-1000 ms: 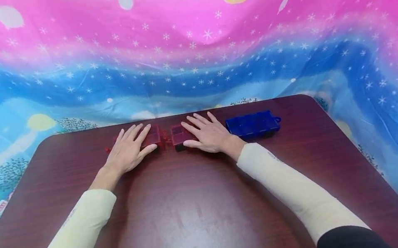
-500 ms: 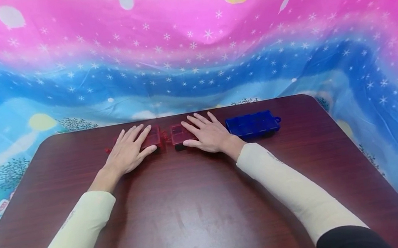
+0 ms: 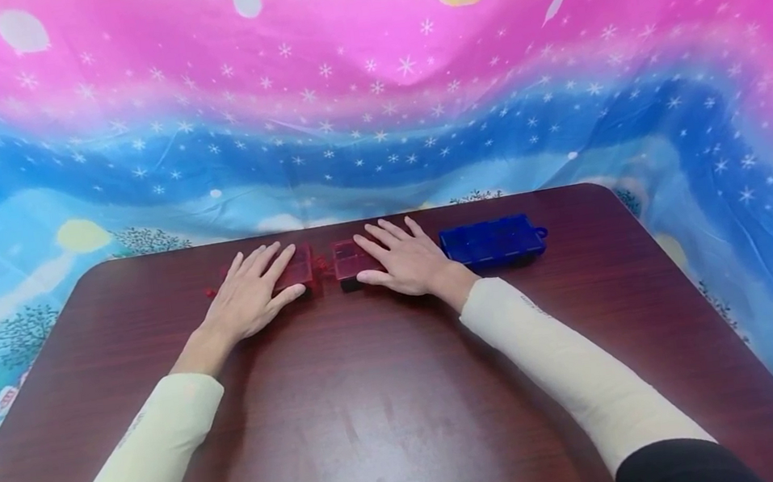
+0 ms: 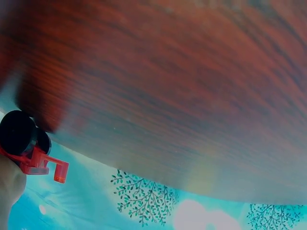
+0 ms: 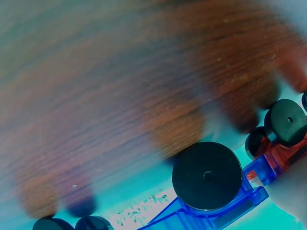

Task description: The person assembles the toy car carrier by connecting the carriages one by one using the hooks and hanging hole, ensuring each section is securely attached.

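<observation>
My left hand (image 3: 247,292) lies flat, fingers spread, over a translucent red toy wagon (image 3: 299,265) near the table's far edge. Its black wheels (image 4: 18,133) and red hook (image 4: 60,171) show in the left wrist view. A second red wagon (image 3: 347,261) sits to the right, mostly covered by my right hand (image 3: 407,261), whose fingers are straight. Between the two wagons is a small red coupling (image 3: 321,266). A translucent blue wagon (image 3: 492,242) stands beside the right hand; in the right wrist view its end meets the red wagon's end. The hands hide much of both red wagons.
The dark brown wooden table (image 3: 350,409) has rounded far corners. Behind it hangs a pink and blue printed cloth (image 3: 372,129) with snowflakes. Pale sleeves (image 3: 571,363) cover both forearms.
</observation>
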The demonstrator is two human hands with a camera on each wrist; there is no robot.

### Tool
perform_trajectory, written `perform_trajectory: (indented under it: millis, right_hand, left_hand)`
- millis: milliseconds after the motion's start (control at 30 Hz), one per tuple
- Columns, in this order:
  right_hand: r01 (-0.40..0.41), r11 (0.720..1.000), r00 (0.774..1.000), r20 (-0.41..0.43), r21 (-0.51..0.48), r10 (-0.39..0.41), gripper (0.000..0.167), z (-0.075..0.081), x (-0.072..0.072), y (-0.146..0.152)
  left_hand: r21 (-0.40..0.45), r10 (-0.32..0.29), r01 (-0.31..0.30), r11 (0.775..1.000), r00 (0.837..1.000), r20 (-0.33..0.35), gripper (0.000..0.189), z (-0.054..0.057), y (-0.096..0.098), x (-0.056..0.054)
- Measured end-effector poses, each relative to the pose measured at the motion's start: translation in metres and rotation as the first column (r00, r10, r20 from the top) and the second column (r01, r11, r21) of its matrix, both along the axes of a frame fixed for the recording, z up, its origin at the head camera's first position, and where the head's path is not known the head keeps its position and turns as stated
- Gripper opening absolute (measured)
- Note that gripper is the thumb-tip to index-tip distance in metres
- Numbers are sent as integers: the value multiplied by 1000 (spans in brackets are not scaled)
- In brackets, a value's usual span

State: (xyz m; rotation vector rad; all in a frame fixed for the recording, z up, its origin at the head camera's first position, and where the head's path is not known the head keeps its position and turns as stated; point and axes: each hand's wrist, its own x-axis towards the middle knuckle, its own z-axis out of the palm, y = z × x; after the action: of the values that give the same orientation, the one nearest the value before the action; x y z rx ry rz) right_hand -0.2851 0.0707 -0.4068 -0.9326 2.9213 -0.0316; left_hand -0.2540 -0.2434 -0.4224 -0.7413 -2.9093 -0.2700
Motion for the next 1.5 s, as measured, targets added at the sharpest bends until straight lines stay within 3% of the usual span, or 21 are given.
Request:
perform_trajectory:
  millis: [1000,1500]
  right_hand:
    - [0,1000,1000,-2,6,0,82,-1,-1,1]
    - [-15,1000,1000,-8,5,15,83,-1,-2,4]
  left_hand:
    - [-38,15,-14,999,1000,20,77,4,2,3]
    - [-70,19,-20,997,1000,-15,77,-1,4,2]
